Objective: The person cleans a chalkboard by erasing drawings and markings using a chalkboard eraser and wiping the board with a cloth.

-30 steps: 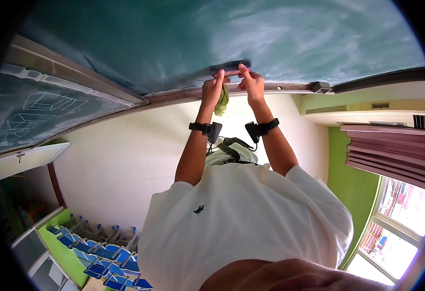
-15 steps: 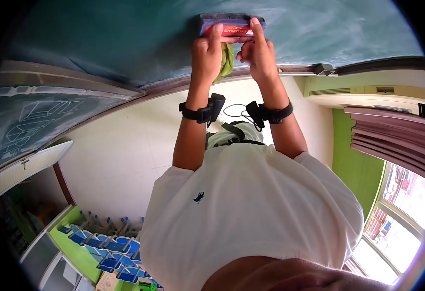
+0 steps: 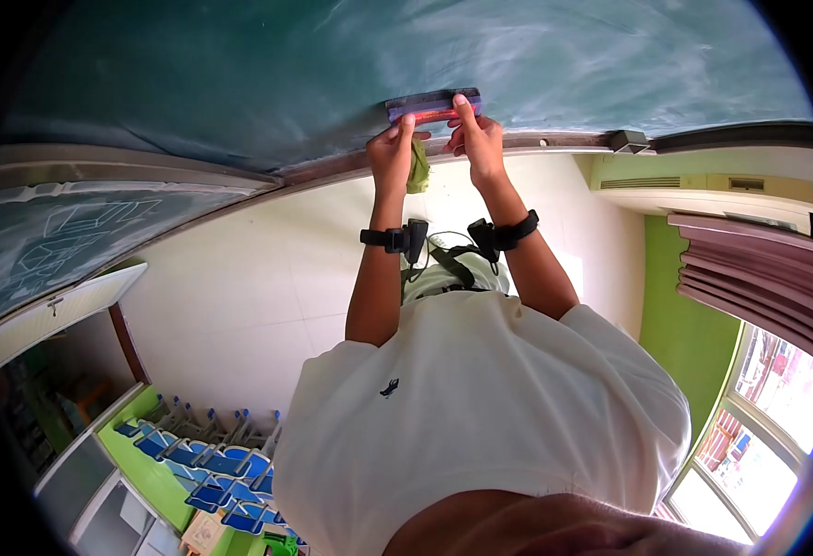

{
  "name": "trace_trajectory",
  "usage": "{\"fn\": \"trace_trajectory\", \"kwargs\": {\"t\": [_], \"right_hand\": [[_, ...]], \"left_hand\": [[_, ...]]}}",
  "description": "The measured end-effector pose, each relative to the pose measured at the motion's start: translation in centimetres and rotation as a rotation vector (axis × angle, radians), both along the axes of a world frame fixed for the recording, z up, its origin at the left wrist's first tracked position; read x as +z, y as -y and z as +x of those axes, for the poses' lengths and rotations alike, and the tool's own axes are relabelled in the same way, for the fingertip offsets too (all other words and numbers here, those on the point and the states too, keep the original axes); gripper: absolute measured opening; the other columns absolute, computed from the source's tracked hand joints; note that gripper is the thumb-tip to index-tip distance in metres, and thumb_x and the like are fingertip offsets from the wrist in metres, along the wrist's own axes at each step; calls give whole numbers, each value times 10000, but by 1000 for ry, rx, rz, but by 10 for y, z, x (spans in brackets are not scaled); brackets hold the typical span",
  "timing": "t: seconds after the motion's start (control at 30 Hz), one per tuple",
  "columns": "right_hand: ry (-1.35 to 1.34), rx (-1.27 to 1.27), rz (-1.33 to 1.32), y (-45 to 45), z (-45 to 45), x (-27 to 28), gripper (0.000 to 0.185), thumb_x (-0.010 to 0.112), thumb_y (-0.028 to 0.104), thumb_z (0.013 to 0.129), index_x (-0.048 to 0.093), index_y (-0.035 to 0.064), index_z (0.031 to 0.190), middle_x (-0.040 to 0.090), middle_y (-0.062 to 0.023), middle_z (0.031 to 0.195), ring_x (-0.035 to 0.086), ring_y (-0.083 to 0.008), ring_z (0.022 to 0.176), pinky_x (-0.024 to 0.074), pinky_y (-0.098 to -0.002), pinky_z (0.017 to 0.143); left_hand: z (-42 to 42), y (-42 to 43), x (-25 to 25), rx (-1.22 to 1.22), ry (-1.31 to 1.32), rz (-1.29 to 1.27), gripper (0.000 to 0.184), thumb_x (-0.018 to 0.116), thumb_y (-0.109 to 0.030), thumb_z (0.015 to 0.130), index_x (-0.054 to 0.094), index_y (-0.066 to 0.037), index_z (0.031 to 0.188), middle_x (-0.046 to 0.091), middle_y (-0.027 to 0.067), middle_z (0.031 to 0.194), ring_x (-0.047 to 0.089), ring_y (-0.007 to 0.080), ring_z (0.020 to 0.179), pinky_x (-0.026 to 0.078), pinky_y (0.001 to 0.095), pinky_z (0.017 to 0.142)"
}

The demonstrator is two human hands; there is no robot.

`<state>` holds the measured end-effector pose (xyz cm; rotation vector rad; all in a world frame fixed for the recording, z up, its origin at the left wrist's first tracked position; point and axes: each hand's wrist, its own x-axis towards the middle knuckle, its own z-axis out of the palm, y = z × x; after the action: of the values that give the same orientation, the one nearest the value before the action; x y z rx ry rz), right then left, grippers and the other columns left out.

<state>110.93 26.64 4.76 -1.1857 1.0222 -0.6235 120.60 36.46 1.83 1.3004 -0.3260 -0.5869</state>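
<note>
A chalkboard eraser [image 3: 408, 106] with a dark felt side and a red label lies against the green chalkboard [image 3: 240, 93], close to its lower edge. My left hand [image 3: 391, 159] is closed on one end of it, thumb on the label side. On the other end my right hand [image 3: 482, 148] grips it, thumb along the top and some fingers curled below. A crumpled green cloth [image 3: 419, 169] hangs beside my left hand, seemingly held in it; its upper part is hidden by the fingers. Pale chalk smears cover the board around the eraser.
A dark ledge [image 3: 323, 170] runs beneath the board, with a small grey block [image 3: 629, 141] on it to the right. At left stands another board panel [image 3: 82, 227] with chalk drawings. Blue chairs [image 3: 207, 459] are lower left; a curtain [image 3: 749, 273] hangs right.
Both hands have moved the eraser down the board toward the ledge and slightly left, closer to my body. The green cloth has come along with my left hand.
</note>
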Motion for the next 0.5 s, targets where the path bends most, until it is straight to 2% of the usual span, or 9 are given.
{"fn": "trace_trajectory", "kwargs": {"t": [0.1, 0.2, 0.3, 0.4, 0.5], "right_hand": [[43, 31, -57, -4, 0, 18, 588, 681, 557, 871, 623, -23, 795, 559, -59, 535, 579, -149, 467, 411, -244, 457], [128, 37, -186, -6, 3, 63, 571, 677, 521, 889, 617, -37, 785, 555, -65, 527, 568, -155, 451, 406, -247, 448], [159, 8, -174, -3, 7, 99, 609, 699, 548, 858, 607, -49, 781, 542, -70, 524, 569, -166, 452, 429, -244, 463], [123, 15, -150, 0, 6, 106, 633, 703, 572, 842, 604, -51, 784, 533, -70, 520, 571, -171, 453, 438, -245, 467], [86, 8, -71, 4, 3, 76, 652, 701, 590, 835, 601, -53, 787, 535, -68, 521, 574, -169, 455, 438, -249, 462]], "left_hand": [[-1, -4, 12, -8, -58, 62, 456, 610, -386, 977, 726, 53, 930, 724, 120, 789, 691, 162, 708, 488, 250, 609], [4, -4, 74, -15, -124, -48, 569, 561, -476, 981, 713, 73, 959, 729, 160, 833, 666, 153, 696, 484, 248, 625], [15, -2, 111, -88, -187, -20, 601, 629, -518, 925, 704, 76, 978, 719, 172, 826, 682, 177, 725, 498, 265, 649], [9, -3, 124, -67, -238, -51, 595, 672, -511, 898, 701, 77, 987, 713, 157, 823, 682, 178, 727, 500, 270, 654], [8, 2, 94, -59, -251, -5, 580, 693, -496, 888, 701, 73, 999, 707, 147, 820, 687, 184, 738, 502, 266, 663]]}}
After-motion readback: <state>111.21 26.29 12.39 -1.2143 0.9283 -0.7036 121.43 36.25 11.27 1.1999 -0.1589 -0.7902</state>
